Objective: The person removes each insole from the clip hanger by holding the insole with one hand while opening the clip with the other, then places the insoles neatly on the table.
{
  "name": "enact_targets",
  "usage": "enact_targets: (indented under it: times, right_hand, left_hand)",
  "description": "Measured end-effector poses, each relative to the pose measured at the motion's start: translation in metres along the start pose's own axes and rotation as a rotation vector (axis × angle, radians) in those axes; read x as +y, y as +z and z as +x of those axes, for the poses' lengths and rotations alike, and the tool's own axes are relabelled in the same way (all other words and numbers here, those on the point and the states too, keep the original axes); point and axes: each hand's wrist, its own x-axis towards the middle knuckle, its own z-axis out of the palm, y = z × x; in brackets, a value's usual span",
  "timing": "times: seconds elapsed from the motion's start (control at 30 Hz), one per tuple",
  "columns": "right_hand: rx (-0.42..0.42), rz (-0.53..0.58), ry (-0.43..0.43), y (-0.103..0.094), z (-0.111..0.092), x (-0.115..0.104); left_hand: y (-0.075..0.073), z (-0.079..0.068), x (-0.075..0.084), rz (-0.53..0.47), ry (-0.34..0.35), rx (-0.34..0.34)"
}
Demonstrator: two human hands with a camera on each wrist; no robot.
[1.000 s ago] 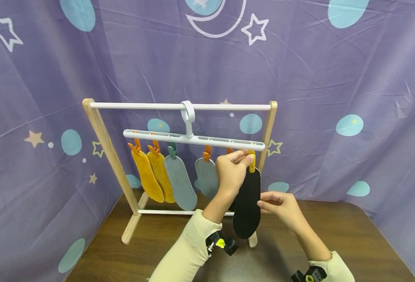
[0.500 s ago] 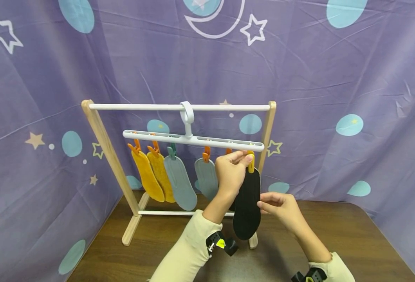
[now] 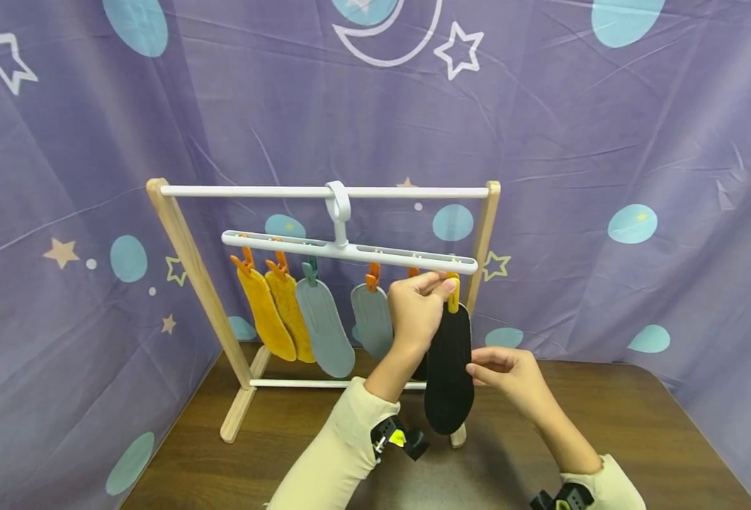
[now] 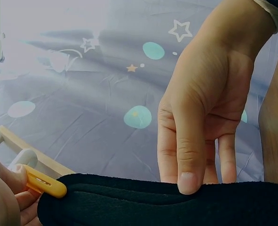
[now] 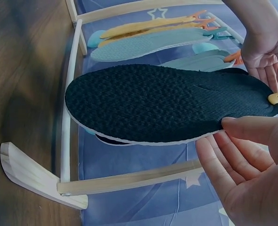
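At the right end of the white hanger, a black insole hangs toe-down from a yellow clip. The left hand pinches that clip between thumb and fingers. Lower down, the right hand pinches the insole's right edge, thumb on the near face, as the left wrist view shows. In the right wrist view the insole's textured face and pale rim show, with its narrower end at the clip. Another black insole is mostly hidden behind the left hand and the front insole.
Two yellow insoles and two grey-blue insoles hang from orange and green clips farther left. The hanger hooks over the rack's white top rod. Wooden rack legs stand on the brown table, before a purple curtain.
The lower end of the black insole has swung slightly to the right. Both hands keep their holds and nearly the same places.
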Motion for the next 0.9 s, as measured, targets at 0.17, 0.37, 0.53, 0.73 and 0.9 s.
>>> enact_targets:
  times: [0.17,0.37,0.53,0.73,0.9]
  right_hand:
    - [0.0,0.001,-0.007,0.0005,0.0006,-0.0006]
    - [0.03,-0.001,-0.003,0.0017,-0.0001,-0.0005]
    - [0.049,0.002,0.009,0.0023,-0.0017,0.001]
    - [0.065,0.002,0.008,0.0012,-0.0019,0.0002]
    - [0.081,-0.011,0.004,0.0011,-0.0044,-0.0018]
  left_hand:
    - [0.0009,0.0002,-0.0003,0.001,0.012,0.011]
    - [0.0018,-0.0004,0.0006,-0.007,0.013,0.018]
    - [0.0017,-0.0005,0.0009,-0.009,0.016,0.018]
    - [0.0032,0.0005,0.0007,-0.023,0.004,0.007]
    - [0.0043,0.0002,-0.0003,-0.033,0.003,0.011]
